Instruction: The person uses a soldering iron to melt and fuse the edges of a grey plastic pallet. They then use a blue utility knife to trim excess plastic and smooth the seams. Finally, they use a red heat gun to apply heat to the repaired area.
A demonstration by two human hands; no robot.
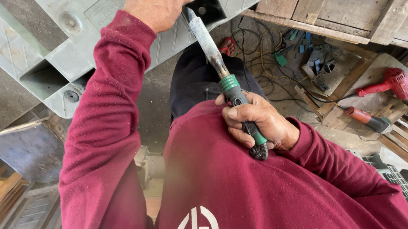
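Right hand (260, 121) has its fingers clamped on the soldering iron's (219, 67) green-and-black handle at centre frame, stiff metal barrel likely hot, while left hand (159, 3) presses the rigid grey plastic pallet (78, 21) up top.

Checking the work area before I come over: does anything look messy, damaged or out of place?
Yes. Tangled cables and small green parts litter the floor, and two red power tools lie loose on a board. The heating iron in the right hand has a grimy, crusted barrel.
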